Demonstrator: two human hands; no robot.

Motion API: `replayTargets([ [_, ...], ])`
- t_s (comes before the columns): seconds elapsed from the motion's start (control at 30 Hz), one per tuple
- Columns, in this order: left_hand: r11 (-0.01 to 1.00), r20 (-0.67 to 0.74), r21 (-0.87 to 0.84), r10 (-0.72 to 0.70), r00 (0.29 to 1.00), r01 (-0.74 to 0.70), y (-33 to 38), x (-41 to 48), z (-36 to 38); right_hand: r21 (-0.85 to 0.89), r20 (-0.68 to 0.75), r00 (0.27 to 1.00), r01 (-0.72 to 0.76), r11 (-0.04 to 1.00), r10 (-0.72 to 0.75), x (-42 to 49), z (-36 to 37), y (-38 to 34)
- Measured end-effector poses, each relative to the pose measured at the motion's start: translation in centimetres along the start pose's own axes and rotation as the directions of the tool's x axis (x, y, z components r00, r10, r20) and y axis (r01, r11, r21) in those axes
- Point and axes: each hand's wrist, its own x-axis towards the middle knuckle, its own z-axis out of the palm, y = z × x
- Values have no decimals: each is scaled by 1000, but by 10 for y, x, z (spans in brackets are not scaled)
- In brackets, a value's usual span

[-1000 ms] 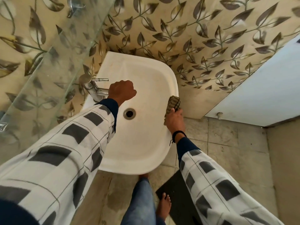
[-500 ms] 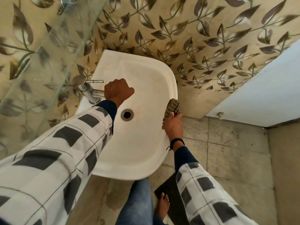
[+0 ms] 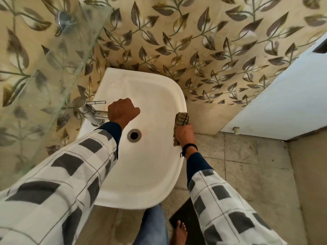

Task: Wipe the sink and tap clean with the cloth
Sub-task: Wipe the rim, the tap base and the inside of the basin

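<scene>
A white sink [image 3: 141, 188] hangs on the leaf-patterned wall, its drain [image 3: 134, 135] in the middle of the basin. At the sink's left edge stands a chrome tap [image 3: 88, 110]. My left hand [image 3: 123, 112] is closed around the end of the tap's spout, which it hides. My right hand [image 3: 184, 135] presses a brown checked cloth [image 3: 181, 119] against the sink's right rim; part of the cloth hangs below my palm.
A glass shelf [image 3: 53, 55] juts out from the wall above and left of the tap. A white door [image 3: 283, 103] stands to the right. My bare foot [image 3: 179, 234] rests on a dark mat [image 3: 187, 214] on the tiled floor below the sink.
My right hand has slid the cloth a little along the right rim. My left hand stays closed on the spout. The view has shifted slightly.
</scene>
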Motion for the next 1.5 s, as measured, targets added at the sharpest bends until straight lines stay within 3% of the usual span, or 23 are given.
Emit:
replayTargets([
  [0.1, 1000, -9, 0, 5, 1000, -5, -1, 0, 0, -24, 41, 996, 81, 996, -80, 19, 6, -10],
  [0.27, 1000, -36, -9, 22, 999, -22, -2, 0, 1, -119, -31, 984, 173, 978, -178, -24, -9, -16],
  [0.53, 1000, -48, 16, 16, 999, -15, -2, 0, 2, -10, -49, 994, 100, 995, -100, -9, -9, -27],
  [0.87, 999, -45, 48, -9, 999, 11, -1, 0, 1, -167, -33, 993, 105, 980, -112, -1, -13, -23],
  [1.0, 999, -48, 46, -12, 999, 14, -1, 1, 2, -156, -40, 987, 147, 977, -155, 13, -14, -38],
  [1.2, 999, -28, 52, -9, 1000, 10, -1, 3, 2, -291, 8, 954, 289, 912, -299, 7, -12, -25],
  [1.27, 998, -15, 64, -14, 1000, 15, -2, 4, 2, -264, -33, 968, 230, 937, -247, 7, -14, -26],
  [1.37, 997, -15, 71, -17, 1000, 18, -2, 5, 5, -214, -20, 952, 293, 932, -304, 25, -8, -39],
  [1.5, 998, -26, 59, -27, 999, 29, -2, 6, 6, -121, -42, 980, 187, 975, -193, 89, 13, -45],
])
